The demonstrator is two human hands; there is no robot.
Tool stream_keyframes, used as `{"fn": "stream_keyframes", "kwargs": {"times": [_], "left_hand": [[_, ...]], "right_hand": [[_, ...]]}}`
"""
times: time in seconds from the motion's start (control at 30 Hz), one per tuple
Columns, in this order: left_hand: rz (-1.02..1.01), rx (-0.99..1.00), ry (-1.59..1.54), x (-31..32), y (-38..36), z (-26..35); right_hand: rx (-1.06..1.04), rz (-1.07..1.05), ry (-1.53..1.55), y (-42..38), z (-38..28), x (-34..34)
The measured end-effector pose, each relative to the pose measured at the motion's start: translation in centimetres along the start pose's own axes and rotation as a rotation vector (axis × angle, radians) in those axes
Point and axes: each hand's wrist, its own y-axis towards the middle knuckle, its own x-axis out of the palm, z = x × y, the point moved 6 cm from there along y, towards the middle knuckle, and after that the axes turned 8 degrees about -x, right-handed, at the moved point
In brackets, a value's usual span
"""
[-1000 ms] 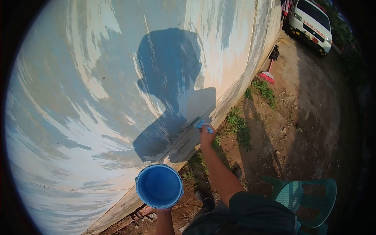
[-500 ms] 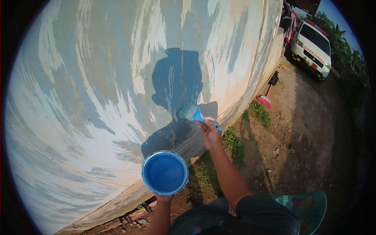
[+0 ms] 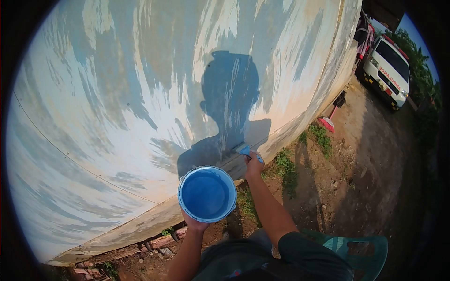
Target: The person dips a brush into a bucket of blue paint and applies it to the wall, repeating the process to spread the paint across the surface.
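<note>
I'm holding 1 bucket (image 3: pixel 206 218), blue inside, from beneath with my left hand (image 3: pixel 196 225), and clasping 1 brush (image 3: pixel 244 151) in my right hand (image 3: pixel 254 165) near the wall (image 3: pixel 93 140)'s lower edge (image 3: pixel 281 139), ground (image 3: pixel 347 164) stretching rightward.

Wall (image 3: pixel 103 117) bars forward reach. Bucket (image 3: pixel 206 218), held by left hand (image 3: pixel 193 222), blocks the near space; narrow gap between it and right hand (image 3: pixel 254 165) with brush (image 3: pixel 245 150). Open air before the wall above both. Green chair (image 3: pixel 380 255) obstructs beside the right sleeve (image 3: pixel 302 248).
</note>
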Motion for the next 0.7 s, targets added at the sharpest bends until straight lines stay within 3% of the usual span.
{"fn": "stream_keyframes", "kwargs": {"times": [0.1, 0.2, 0.33, 0.47, 0.53, 0.57, 0.6, 0.63, 0.7], "left_hand": [[0.015, 0.010, 0.082, 0.8, -0.9, 0.2], [-0.129, 0.018, -0.019, 0.7, -0.3, 0.7], [-0.153, 0.065, 0.095, 1.9, 0.9, 1.2], [-0.156, -0.005, 0.107, -4.0, 6.5, 1.9], [-0.173, 0.094, 0.142, 1.2, 4.9, 1.4], [-0.182, 0.190, 0.177, 3.2, 4.0, 1.4], [-0.179, 0.039, 0.050, -4.4, 8.9, 1.4], [-0.183, 0.039, 0.047, -4.3, 8.9, 1.2], [-0.252, 0.118, 0.101, -2.2, 8.0, 0.7]], "right_hand": [[-0.138, -0.247, -0.035, -3.5, -7.9, 5.5], [-0.255, -0.602, 0.016, -6.8, -16.5, 8.2], [-0.448, -0.825, 0.008, -16.8, -27.9, 10.5], [-0.589, -0.989, -0.012, -22.5, -33.4, 9.2], [-0.693, -1.295, -0.097, -25.7, -35.0, 8.8], [-0.695, -1.296, -0.100, -26.7, -35.8, 9.0], [-0.805, -1.436, -0.262, -28.6, -36.1, 9.7], [-0.915, -1.570, -0.430, -30.2, -35.7, 10.1], [-0.940, -1.504, -0.494, -31.2, -33.5, 10.3]]}}
